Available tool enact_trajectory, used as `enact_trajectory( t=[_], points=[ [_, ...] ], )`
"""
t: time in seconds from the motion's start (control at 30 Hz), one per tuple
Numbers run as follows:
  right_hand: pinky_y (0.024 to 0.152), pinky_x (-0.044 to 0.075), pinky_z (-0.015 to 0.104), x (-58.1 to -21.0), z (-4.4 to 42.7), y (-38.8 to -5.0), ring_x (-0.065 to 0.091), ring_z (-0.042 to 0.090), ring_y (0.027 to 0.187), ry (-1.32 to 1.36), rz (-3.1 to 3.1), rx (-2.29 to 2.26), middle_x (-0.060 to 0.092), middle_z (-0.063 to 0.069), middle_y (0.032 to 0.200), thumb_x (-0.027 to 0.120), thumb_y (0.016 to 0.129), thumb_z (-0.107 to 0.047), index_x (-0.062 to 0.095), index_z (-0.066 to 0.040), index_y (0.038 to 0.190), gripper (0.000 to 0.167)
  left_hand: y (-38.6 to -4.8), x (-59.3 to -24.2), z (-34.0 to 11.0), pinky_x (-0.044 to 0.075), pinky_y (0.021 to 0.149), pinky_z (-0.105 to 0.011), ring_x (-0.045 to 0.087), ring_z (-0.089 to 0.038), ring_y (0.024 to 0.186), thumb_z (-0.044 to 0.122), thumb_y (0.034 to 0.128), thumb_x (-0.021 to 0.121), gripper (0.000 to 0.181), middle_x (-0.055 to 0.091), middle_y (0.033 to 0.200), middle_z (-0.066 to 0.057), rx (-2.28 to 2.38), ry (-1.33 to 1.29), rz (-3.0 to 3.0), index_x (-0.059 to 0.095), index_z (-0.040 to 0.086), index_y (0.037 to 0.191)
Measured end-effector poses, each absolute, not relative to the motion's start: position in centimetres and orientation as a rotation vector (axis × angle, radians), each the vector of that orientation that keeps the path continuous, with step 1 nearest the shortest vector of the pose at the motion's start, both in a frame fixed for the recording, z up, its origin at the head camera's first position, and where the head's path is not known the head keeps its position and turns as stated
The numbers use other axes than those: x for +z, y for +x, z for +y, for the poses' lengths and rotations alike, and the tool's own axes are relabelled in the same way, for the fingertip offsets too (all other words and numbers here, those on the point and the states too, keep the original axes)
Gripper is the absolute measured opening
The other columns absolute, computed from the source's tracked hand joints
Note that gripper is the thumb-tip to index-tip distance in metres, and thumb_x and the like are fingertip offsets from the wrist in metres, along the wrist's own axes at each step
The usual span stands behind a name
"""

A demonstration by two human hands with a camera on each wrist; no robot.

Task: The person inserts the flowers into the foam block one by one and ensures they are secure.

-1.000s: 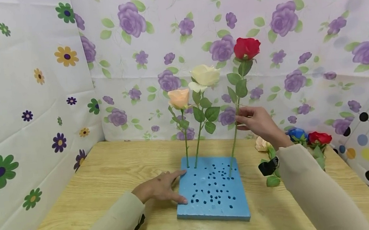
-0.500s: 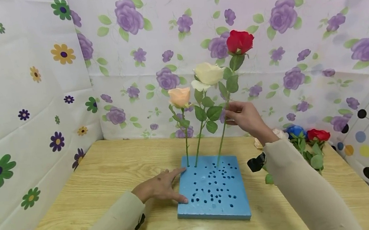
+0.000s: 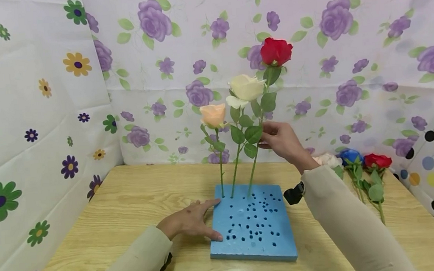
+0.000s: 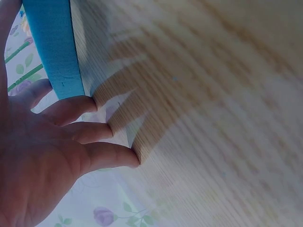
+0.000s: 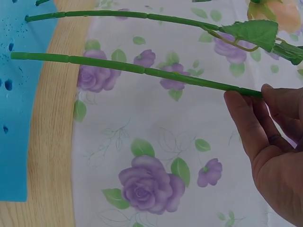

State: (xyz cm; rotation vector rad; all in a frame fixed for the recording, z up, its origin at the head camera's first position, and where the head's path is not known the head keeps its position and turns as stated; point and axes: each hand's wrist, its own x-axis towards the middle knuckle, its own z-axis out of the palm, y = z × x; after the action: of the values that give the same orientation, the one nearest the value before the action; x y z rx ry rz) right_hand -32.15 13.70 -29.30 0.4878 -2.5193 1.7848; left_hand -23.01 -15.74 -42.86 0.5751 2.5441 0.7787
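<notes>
My right hand pinches the green stem of a red rose between thumb and fingers. The stem leans a little, its lower end over the back part of a blue foam board full of small holes. Whether that end touches the board or sits above it I cannot tell. A peach rose and a cream rose stand in the board's back left, the cream one partly overlapping the red one's leaves. My left hand rests spread at the board's left side, its fingers on the tabletop in the left wrist view.
On the wooden table, a blue rose, another red rose and a pale rose lie at the right, partly behind my right arm. A flowered cloth hangs behind, another at the left.
My right hand has carried the red rose leftward, so its stem's lower end moved from the board's right part to beside the cream rose's stem. My left hand stays put.
</notes>
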Motion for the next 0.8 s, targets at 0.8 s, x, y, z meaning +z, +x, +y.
enact_trajectory(
  t=[0.8],
  points=[
    [0.088,0.056,0.033,-30.2,12.3,-31.9,0.065,0.034,0.111,0.506,-2.529,1.739,0.063,0.025,0.123,0.054,0.103,-0.005,0.059,0.006,0.130,0.029,-22.9,-42.9,-15.8,0.023,0.109,-0.072,0.011,-0.044,0.149,0.063,0.0726,0.081,0.106,0.030,0.161,-0.013,0.770,0.561,2.545,0.026,0.034,0.159]
  ],
)
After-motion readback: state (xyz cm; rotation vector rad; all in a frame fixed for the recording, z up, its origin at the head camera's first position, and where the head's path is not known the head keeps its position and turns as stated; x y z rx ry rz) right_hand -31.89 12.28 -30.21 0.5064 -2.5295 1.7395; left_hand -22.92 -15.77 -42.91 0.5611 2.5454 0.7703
